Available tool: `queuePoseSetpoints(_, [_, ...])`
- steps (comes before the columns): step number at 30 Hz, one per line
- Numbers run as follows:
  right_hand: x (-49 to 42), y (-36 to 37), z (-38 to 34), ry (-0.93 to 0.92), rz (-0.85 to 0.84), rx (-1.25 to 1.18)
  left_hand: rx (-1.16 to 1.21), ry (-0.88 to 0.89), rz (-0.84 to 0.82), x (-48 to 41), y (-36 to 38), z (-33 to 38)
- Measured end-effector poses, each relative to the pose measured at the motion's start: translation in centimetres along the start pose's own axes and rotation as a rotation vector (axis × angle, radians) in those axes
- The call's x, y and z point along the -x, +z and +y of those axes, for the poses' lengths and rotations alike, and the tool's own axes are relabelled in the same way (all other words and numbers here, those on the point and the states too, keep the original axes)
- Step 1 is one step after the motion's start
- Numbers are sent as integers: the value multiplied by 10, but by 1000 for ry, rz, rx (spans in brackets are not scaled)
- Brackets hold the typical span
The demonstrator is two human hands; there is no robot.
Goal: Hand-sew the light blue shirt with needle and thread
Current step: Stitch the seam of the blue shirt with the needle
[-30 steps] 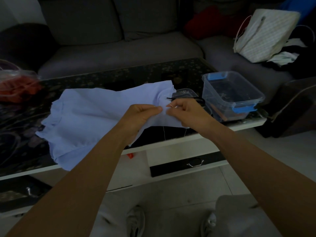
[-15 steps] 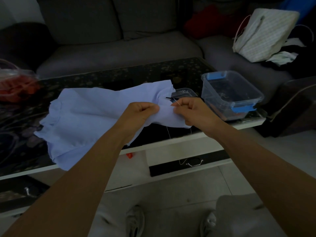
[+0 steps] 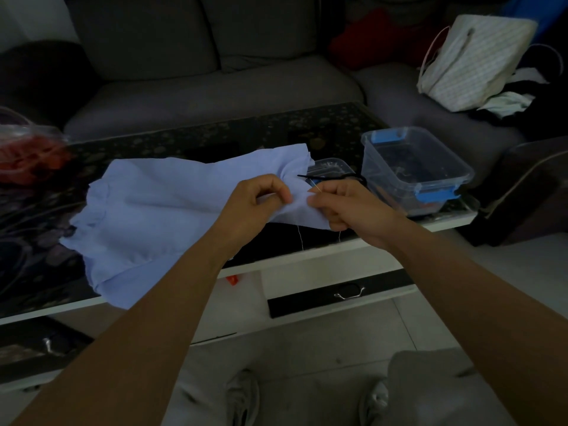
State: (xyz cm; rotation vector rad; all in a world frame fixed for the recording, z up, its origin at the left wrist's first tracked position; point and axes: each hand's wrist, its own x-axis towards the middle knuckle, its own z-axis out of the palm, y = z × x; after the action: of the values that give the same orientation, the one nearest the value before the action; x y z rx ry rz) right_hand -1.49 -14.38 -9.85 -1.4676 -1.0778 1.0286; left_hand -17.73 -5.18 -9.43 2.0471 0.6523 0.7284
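- Dark glass-topped coffee table with a white frame [image 3: 215,139]: work surface; all positions below are referenced to it.
- Light blue woven shirt [image 3: 159,210]: lies crumpled on the table top, left of centre, with one edge drooping over the table's front edge. Its end nearest the table's middle is lifted off the top between both hands.
- Clear plastic box with blue latches [image 3: 384,186]: on the table's right end, apart from both hands.
- Left hand [image 3: 258,201]: above the table's front edge, fingers curled, pinching a fold of the shirt.
- Right hand [image 3: 347,207]: just beside the left, toward the table's right end, fingertips closed on the needle and the cloth edge.
- White thread [image 3: 300,238]: thin strands hang from the cloth across the table's front edge.
- Thin metal needle [image 3: 318,187]: a sliver sticks up out of the right pinch; too small to tell whether it pierces the cloth.
- Judgement: mid-stitch. The next move calls for driving the needle through and drawing the slack snug, with the left pinch keeping the fold taut.
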Motion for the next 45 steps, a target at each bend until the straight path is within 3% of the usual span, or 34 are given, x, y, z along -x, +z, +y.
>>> queuePoseSetpoints(12, [0,-3,3,-17,1,16,-76,48,71,-4,5,-5])
queuePoseSetpoints(25, [0,-4,0,-12,35,10,-46,47,10,-4,1,-6])
queuePoseSetpoints(35, [1,-4,-3,-23,61,53,23,-70,34,-3,1,-5])
queuePoseSetpoints(39, [1,-4,-2,-28,84,74,15,-103,-27,-1,-1,1])
queuePoseSetpoints(45, [1,-4,-3,-71,133,142,112,-277,87,0,3,4])
